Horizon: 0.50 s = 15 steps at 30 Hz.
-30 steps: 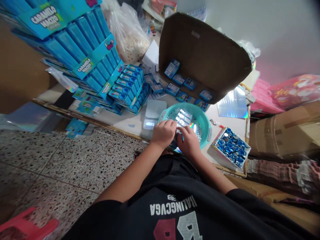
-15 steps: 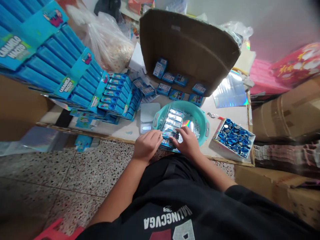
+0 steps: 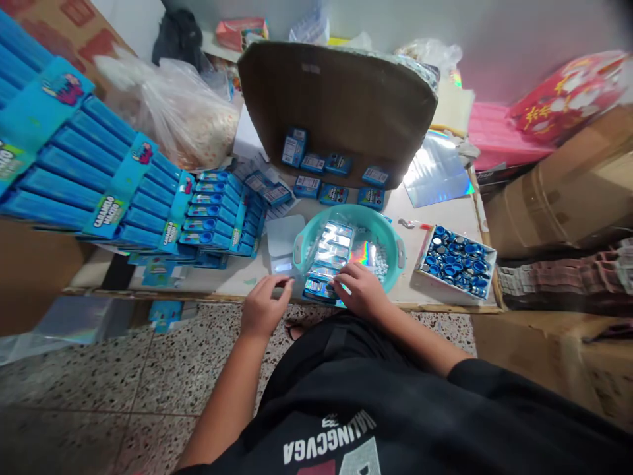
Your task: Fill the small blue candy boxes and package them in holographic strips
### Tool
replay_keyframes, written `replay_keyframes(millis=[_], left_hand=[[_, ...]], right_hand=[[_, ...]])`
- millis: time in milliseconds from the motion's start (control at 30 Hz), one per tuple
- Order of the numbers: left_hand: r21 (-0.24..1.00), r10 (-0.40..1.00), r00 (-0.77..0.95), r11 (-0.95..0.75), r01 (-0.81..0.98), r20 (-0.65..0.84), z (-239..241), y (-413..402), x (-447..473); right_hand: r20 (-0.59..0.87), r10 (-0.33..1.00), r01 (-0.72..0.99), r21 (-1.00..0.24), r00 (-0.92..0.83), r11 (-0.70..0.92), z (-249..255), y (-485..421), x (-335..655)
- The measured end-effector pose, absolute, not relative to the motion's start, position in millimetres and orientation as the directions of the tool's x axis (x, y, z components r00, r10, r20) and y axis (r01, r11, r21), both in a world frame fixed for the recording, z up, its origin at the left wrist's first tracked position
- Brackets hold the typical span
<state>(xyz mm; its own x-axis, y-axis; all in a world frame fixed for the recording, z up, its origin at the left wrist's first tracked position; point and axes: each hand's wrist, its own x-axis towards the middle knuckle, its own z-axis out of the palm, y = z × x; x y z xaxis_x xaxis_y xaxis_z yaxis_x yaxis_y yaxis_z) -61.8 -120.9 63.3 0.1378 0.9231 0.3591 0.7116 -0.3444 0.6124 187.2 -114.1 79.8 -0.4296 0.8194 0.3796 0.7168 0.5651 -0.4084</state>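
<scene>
Nearest the camera, both bare hands sit at the near rim of the teal basin [image 3: 397, 245], the one landmark here.

The left hand [image 3: 264, 307] lies just left of the basin over the edge of the table [image 3: 232, 277]. Its fingers are loosely curled and point toward the rim, and nothing shows between them.

The right hand [image 3: 361, 290] lies at the basin's near rim. Its fingers [image 3: 342, 285] are laid close together on the near end of the strip of packets [image 3: 330, 254]. Whether the thumb grips from beneath cannot be told.

The strip is draped over the near rim, and its long axis runs away from the person across the basin's left half, leaning a little to the right. It therefore lies straight ahead of the right fingertips and to the right of the left ones. The right hand is touching it, while the left is just beside its near end and apart from it.

Inside the basin, right of the strip, lie small white beads [image 3: 378, 262]. A small scale [image 3: 283, 242] stands just left of the basin, and a box of blue caps [image 3: 457, 264] stands near it on the right. Beyond the basin's far rim, small blue boxes [image 3: 333, 192] lie before an upright cardboard flap [image 3: 341, 99].
</scene>
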Motion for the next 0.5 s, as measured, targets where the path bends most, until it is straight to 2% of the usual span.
replay_keyframes(millis=[133,300,500], left_hand=[[0.717,0.959,0.086,-0.261,0.647,0.271,54,-127,-43],[0.828,0.982,-0.093,-0.088,0.553,0.167,49,-122,-31],[0.956,0.993,-0.116,0.045,0.290,-0.011,50,-109,-21]], right_hand=[[0.372,0.819,0.701,-0.430,-0.436,0.569,82,-114,185],[0.358,0.821,0.685,-0.454,-0.445,0.570,84,-114,184],[0.365,0.840,0.673,-0.505,-0.401,0.540,85,-115,183]])
